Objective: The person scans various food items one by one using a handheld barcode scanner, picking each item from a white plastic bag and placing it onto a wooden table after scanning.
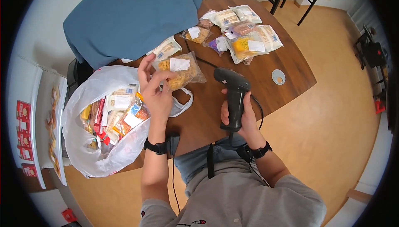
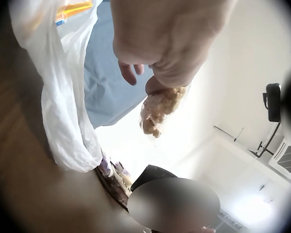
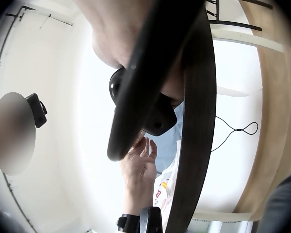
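Note:
My left hand (image 1: 157, 99) pinches a clear snack packet (image 1: 185, 74) with a white label, holding it up over the wooden table (image 1: 199, 121). In the left wrist view, the packet (image 2: 160, 110) hangs from the fingertips, its tan pieces showing through the film. A black handheld barcode scanner (image 1: 236, 102) is upright in my right hand (image 1: 250, 121), with fingers and thumb wrapped round its handle. Its head points toward the packet, a short gap apart. In the right wrist view, the scanner (image 3: 161, 116) is partly hidden behind a dark strip.
A white plastic bag (image 1: 104, 160) full of packaged snacks stands open at left. Several labelled packets (image 1: 245, 46) lie piled on the far table. Blue cloth (image 1: 133, 19) covers something at the back. A cable (image 1: 261, 110) trails from the scanner; a round sticker (image 1: 278, 77) sits at right.

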Tool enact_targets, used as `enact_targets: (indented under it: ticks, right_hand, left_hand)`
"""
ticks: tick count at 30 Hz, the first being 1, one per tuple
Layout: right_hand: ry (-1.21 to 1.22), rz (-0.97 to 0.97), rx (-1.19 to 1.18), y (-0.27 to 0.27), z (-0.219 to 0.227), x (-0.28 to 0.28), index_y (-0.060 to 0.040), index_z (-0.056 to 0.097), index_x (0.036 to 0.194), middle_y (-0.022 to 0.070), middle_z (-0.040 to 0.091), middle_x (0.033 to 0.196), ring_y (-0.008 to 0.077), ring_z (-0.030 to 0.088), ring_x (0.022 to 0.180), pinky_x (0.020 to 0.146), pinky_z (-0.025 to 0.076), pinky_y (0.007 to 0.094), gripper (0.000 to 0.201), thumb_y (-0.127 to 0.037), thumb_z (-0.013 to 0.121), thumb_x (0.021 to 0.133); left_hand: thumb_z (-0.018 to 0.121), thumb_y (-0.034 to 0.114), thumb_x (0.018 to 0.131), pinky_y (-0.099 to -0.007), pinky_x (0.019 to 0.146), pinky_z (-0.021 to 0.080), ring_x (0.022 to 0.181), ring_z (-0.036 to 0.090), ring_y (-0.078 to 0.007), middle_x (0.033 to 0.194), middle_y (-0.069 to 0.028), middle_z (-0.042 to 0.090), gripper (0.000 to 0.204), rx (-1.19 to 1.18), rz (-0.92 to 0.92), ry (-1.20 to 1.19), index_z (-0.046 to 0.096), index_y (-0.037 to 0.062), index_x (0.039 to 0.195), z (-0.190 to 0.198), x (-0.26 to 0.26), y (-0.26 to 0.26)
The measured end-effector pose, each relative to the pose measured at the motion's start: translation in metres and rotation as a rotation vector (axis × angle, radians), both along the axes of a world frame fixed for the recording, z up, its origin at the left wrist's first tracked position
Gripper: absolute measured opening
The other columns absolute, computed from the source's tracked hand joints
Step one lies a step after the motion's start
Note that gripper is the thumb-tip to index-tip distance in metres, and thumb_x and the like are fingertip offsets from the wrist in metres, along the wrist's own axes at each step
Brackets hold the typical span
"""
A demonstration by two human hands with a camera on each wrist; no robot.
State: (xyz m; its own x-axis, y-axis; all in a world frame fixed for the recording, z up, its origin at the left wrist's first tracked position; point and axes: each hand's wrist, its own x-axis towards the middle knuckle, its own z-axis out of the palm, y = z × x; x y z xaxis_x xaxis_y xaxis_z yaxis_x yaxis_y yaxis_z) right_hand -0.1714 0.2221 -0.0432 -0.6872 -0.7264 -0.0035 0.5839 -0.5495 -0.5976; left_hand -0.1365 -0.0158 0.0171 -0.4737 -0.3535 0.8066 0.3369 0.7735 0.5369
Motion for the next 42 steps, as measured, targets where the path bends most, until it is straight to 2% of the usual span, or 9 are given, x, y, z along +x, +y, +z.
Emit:
enact_targets:
  ticks: [7, 9, 12, 15, 19, 26, 34, 36, 42]
  right_hand:
    - [0.005, -0.006, 0.033, 0.001, 0.001, 0.000, -0.0030, 0.040, 0.134, 0.0092, 0.058, 0.074, 0.0176, 0.058, 0.057, 0.057, 0.047, 0.0277, 0.072, -0.064, 0.023, 0.100]
    - [0.008, -0.006, 0.063, 0.002, 0.005, 0.001, -0.0026, 0.040, 0.135, 0.0092, 0.058, 0.074, 0.0175, 0.058, 0.057, 0.057, 0.047, 0.0278, 0.072, -0.064, 0.023, 0.100]
    - [0.060, -0.009, 0.110, 0.005, 0.013, 0.000, -0.0021, 0.040, 0.135, 0.0093, 0.058, 0.075, 0.0170, 0.058, 0.057, 0.056, 0.047, 0.0277, 0.073, -0.064, 0.026, 0.099]
    - [0.182, 0.007, 0.178, 0.007, 0.025, -0.004, -0.0017, 0.041, 0.136, 0.0092, 0.059, 0.076, 0.0160, 0.059, 0.058, 0.055, 0.047, 0.0271, 0.073, -0.064, 0.029, 0.099]
    - [0.311, 0.069, 0.339, 0.000, 0.040, 0.002, -0.0013, 0.042, 0.135, 0.0085, 0.060, 0.076, 0.0140, 0.061, 0.060, 0.055, 0.047, 0.0252, 0.070, -0.061, 0.035, 0.100]
    - [0.372, 0.079, 0.401, -0.023, 0.040, 0.008, -0.0003, 0.047, 0.129, 0.0078, 0.059, 0.074, 0.0138, 0.059, 0.058, 0.054, 0.047, 0.0254, 0.059, -0.052, 0.046, 0.100]
    - [0.185, 0.049, 0.288, -0.006, 0.008, 0.003, -0.0011, 0.040, 0.139, 0.0084, 0.057, 0.069, 0.0161, 0.055, 0.049, 0.046, 0.044, 0.0263, 0.082, -0.070, 0.028, 0.096]
    - [0.088, -0.024, 0.246, -0.006, 0.002, 0.003, -0.0024, 0.037, 0.141, 0.0080, 0.053, 0.064, 0.0150, 0.049, 0.043, 0.042, 0.038, 0.0248, 0.082, -0.070, 0.027, 0.096]
    - [0.026, 0.048, 0.112, -0.003, 0.001, -0.003, -0.0029, 0.036, 0.142, 0.0090, 0.056, 0.069, 0.0159, 0.053, 0.049, 0.048, 0.042, 0.0260, 0.081, -0.068, 0.023, 0.097]
  left_hand:
    - [0.049, -0.017, 0.080, -0.0282, 0.090, 0.048, 0.100, 0.061, -0.0170, 0.120, -0.0107, 0.060, 0.032, 0.433, -0.186, -0.385, 0.068, 0.0015, 0.098, -0.018, 0.018, -0.014]
    - [0.050, -0.012, 0.088, -0.0270, 0.086, 0.051, 0.096, 0.061, -0.0142, 0.112, -0.0083, 0.060, 0.029, 1.049, -0.669, -0.246, 0.065, 0.0024, 0.108, -0.009, 0.016, -0.009]
    - [0.057, -0.011, 0.089, -0.0276, 0.083, 0.053, 0.098, 0.062, -0.0134, 0.105, -0.0069, 0.059, 0.031, 1.245, -0.708, -0.337, 0.059, 0.0035, 0.116, -0.020, 0.016, -0.019]
    - [0.063, -0.014, 0.084, -0.0265, 0.081, 0.054, 0.101, 0.062, -0.0132, 0.102, -0.0053, 0.057, 0.040, 0.811, -0.455, -0.290, 0.056, 0.0033, 0.119, -0.015, 0.013, -0.005]
    - [0.067, -0.017, 0.079, -0.0233, 0.079, 0.054, 0.101, 0.063, -0.0141, 0.105, -0.0044, 0.058, 0.049, 0.779, -0.390, -0.255, 0.053, 0.0036, 0.121, -0.006, 0.012, 0.003]
    - [0.078, -0.011, 0.070, -0.0203, 0.060, 0.045, 0.068, 0.049, -0.0053, 0.100, 0.0013, 0.057, 0.056, 0.287, -0.113, -0.404, 0.059, 0.0097, 0.118, -0.017, 0.014, 0.001]
    - [0.074, -0.012, 0.075, -0.0262, 0.081, 0.054, 0.102, 0.064, -0.0158, 0.123, -0.0060, 0.055, 0.056, 0.446, -0.177, -0.425, 0.053, 0.0057, 0.125, 0.004, 0.043, -0.011]
    - [0.078, -0.006, 0.072, -0.0219, 0.064, 0.050, 0.073, 0.055, -0.0083, 0.098, -0.0017, 0.058, 0.053, 0.513, -0.112, -0.247, 0.059, 0.0085, 0.119, 0.008, 0.067, -0.020]
    - [0.072, -0.009, 0.077, -0.0186, 0.068, 0.048, 0.077, 0.058, -0.0072, 0.106, -0.0061, 0.062, 0.052, 0.569, 0.396, -0.271, 0.056, 0.0028, 0.125, 0.035, 0.183, -0.087]
